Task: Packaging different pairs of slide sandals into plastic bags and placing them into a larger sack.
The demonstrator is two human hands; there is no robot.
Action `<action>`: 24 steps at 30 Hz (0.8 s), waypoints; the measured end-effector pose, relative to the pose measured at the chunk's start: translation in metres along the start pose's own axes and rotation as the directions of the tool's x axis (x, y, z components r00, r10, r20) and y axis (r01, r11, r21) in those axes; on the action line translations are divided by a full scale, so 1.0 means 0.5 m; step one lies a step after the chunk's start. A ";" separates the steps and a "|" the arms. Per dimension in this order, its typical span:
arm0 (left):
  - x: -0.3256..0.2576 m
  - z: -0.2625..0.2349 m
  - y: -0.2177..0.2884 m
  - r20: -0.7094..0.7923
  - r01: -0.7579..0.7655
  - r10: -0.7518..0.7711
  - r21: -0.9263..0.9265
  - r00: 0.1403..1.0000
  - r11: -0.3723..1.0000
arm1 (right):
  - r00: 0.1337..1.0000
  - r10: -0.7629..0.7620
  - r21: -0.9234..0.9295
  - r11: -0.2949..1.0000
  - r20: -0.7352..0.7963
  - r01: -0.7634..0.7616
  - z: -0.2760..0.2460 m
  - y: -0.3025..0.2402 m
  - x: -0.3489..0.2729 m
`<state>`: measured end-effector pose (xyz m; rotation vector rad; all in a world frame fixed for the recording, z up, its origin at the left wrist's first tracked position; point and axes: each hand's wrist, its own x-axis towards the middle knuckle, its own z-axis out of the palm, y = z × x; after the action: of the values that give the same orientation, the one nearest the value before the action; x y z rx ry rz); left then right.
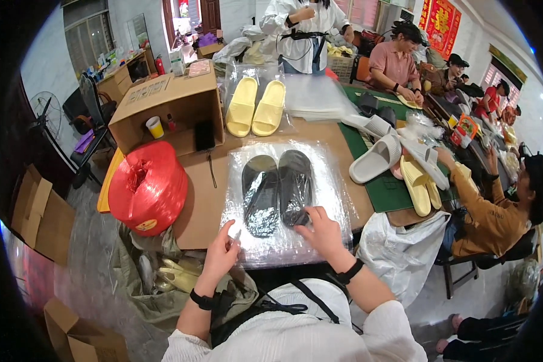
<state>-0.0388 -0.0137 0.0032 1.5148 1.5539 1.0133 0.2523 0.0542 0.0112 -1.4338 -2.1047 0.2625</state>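
My two hands work at the near edge of a clear plastic bag (286, 208) lying flat on the bench (202, 205), both forearms coming up from the bottom of the view with a black band on each wrist. My left hand (222, 253) pinches the bag's near left corner between thumb and fingers, wrist bent slightly inward. My right hand (321, 232) lies palm down on the bag, fingers spread and pressing the plastic just at the heel of the right one of a pair of black slippers (277, 190); it presses rather than grips. The slippers sit side by side inside the bag, toes pointing away from me, in the middle of the brown bench top. To the left stands a big red spool of plastic string (148, 187), close to the bench's edge, and behind it an open cardboard box (169, 105) with a yellow cup (155, 127) in it. Farther back a pair of yellow slippers (256, 107) lies in another clear bag, beside a stack of plastic bags (317, 96). On the right, a green mat (392, 190) carries loose white slippers (377, 157) and yellow ones, where a person in a brown top (489, 217) sits reaching in. More people sit along the far right side, and one in white stands at the far end. A fan (45, 108) stands by the left wall, and flattened cartons (42, 217) lie on the floor.
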 end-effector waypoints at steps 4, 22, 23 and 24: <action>-0.003 -0.017 0.048 0.024 0.108 -0.106 -0.247 0.994 0.963 | 0.999 -0.022 0.373 0.927 -0.042 0.036 -0.076 0.013 -0.012; -0.046 -0.053 0.021 0.151 -0.617 0.636 0.487 0.757 0.619 | 0.886 -0.459 0.219 0.874 0.072 0.435 -0.121 0.120 -0.085; -0.067 -0.058 0.010 0.153 -0.623 0.648 0.505 0.746 0.598 | 0.868 -0.455 0.292 0.873 0.198 0.391 -0.127 0.087 -0.063; -0.082 -0.054 0.004 0.120 -0.604 0.644 0.506 0.756 0.615 | 0.882 -0.430 0.331 0.875 0.194 0.354 -0.132 0.097 -0.067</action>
<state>-0.0608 -0.0562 0.0155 2.5645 1.4251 1.0629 0.3362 0.0335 0.0312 -0.8078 -2.3969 0.5937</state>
